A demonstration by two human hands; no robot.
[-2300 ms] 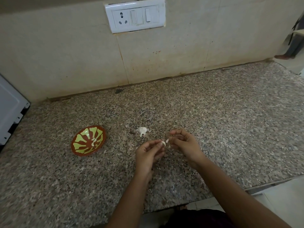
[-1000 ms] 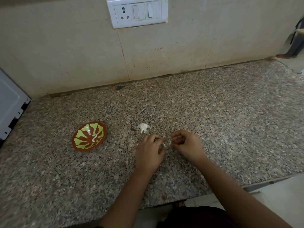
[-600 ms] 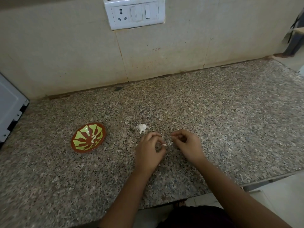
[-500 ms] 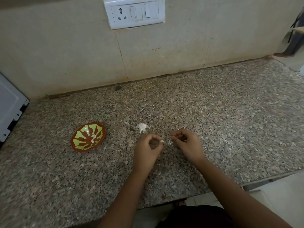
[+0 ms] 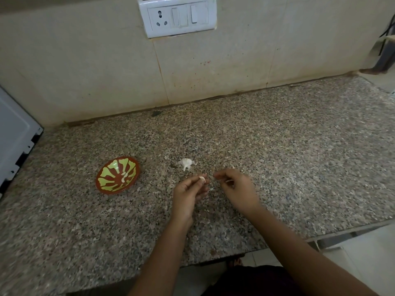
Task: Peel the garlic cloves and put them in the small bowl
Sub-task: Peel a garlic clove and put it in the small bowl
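**Clove** (image 5: 202, 179): one, pale, looks mostly bare. Held above the counter, well to the right of the bowl.

**Left hand** (image 5: 190, 194): pinches the clove between thumb and fingertips. It is the hand nearer the bowl.

**Right hand** (image 5: 237, 189): just beyond the left hand, farther from the bowl, apart from the clove. Fingers curled and blurred. A pale sliver (image 5: 229, 180), likely skin, shows among them; whether it is pinched cannot be told.

**Fleck** (image 5: 212, 189): a small pale scrap between the two hands, probably skin.

**Bulb stub** (image 5: 186, 163): white, papery, on the counter right of the bowl, just behind the hands.

**Bowl** (image 5: 111, 171): small, brown with green pattern. It holds a few peeled cloves (image 5: 124, 176) at its centre.

**Counter** (image 5: 277, 146): speckled granite, bearing all of the above.

**Appliance** (image 5: 15, 135): white panel, left of the bowl.

**Socket plate** (image 5: 177, 17): on the wall, above and behind the bowl, to its right.

**Step in hand**: judged to be the end of peeling this clove.

**Next move calls for**: checking the clove for clinging skin, carrying it leftward over the bowl's rim and dropping it in. The right hand sheds any skin, then takes a fresh clove from the bulb stub.
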